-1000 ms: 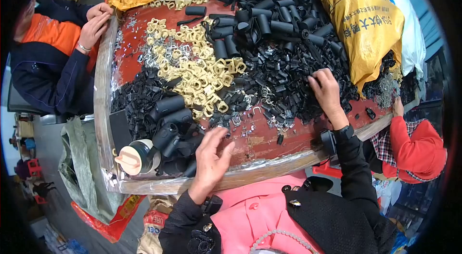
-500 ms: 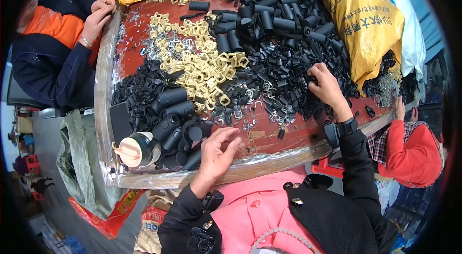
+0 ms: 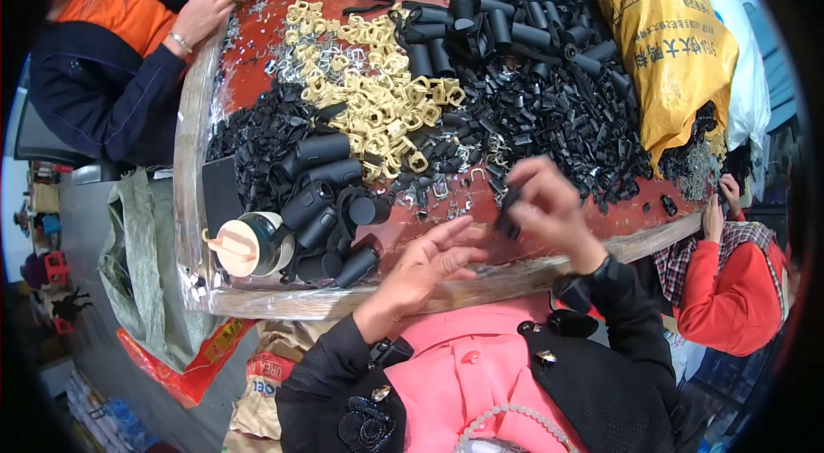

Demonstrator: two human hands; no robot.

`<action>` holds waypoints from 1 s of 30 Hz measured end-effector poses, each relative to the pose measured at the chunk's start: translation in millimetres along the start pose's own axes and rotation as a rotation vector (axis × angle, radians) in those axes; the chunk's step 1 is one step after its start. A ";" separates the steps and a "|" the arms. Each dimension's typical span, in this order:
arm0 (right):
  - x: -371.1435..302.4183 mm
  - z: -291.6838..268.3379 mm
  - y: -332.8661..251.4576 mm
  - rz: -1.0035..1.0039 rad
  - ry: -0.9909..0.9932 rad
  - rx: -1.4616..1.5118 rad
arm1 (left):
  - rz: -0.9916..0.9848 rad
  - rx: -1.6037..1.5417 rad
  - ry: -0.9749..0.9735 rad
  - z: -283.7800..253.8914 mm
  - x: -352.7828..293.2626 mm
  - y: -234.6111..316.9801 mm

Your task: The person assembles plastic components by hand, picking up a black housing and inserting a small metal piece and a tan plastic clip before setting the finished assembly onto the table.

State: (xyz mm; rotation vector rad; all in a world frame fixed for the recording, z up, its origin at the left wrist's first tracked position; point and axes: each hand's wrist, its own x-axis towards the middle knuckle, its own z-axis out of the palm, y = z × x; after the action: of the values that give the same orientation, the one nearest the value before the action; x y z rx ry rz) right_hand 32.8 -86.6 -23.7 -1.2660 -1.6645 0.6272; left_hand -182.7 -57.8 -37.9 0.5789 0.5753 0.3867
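Note:
My right hand [image 3: 551, 206], smeared by motion, is in front of the heap of small black plastic parts [image 3: 558, 129]. Between its thumb and fingers is a small black plastic piece [image 3: 508, 213]; its exact kind is too blurred to tell. My left hand [image 3: 419, 275] hovers over the near table edge, palm turned toward the right hand, fingers stretched out and holding nothing. A gap separates the two hands. Cream plastic buckle-like frames [image 3: 390, 123] lie beyond them in the middle, with small silvery metal clips [image 3: 438, 196] on their near side.
Black cylinders with straps [image 3: 319, 206] lie left of my left hand, beside a lidded cup [image 3: 240, 245]. More black cylinders [image 3: 506, 20] are heaped at the back. A yellow sack [image 3: 678, 50] stands right. Co-workers' hands are at the left [image 3: 206, 7] and right [image 3: 714, 217] edges.
My right hand has come from the black heap toward the near edge and leftward, carrying a black piece. My left hand has moved right, its fingers stretching out. The whole view has shifted slightly.

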 end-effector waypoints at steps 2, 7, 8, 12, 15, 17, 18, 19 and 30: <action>-4.7 27.3 -9.7 -0.102 -0.104 0.071 | -0.056 -0.018 -0.017 -3.8 -3.5 -2.2; -10.7 44.3 -6.9 0.139 -0.352 0.232 | -0.132 0.082 -0.005 -31.0 -37.9 2.7; -10.4 44.3 -4.4 0.197 -0.387 0.204 | -0.111 0.151 0.015 -35.5 -44.8 4.5; -7.4 56.0 -4.6 -0.036 -0.419 -0.254 | 0.014 0.129 0.251 -38.4 -64.9 10.0; -6.9 70.6 0.8 -0.185 -0.425 -0.386 | 0.044 0.067 0.260 -36.6 -63.0 9.6; -4.9 77.4 0.4 -0.267 -0.431 -0.445 | 0.063 0.034 0.273 -34.4 -62.0 8.5; -3.1 79.1 -0.3 -0.257 -0.472 -0.485 | 0.069 -0.002 0.270 -32.6 -60.1 8.3; -1.4 80.2 -1.0 -0.246 -0.512 -0.525 | 0.074 -0.038 0.265 -30.5 -58.0 7.9; 2.5 67.4 -17.5 0.539 -0.437 0.541 | 0.375 0.745 0.299 -23.2 -27.4 -0.3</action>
State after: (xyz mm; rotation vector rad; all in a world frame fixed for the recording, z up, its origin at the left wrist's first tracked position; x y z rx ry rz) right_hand -35.2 -81.5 -38.4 -1.2157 -1.3226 1.6557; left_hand -217.9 -62.3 -43.2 1.3706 0.9079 0.6213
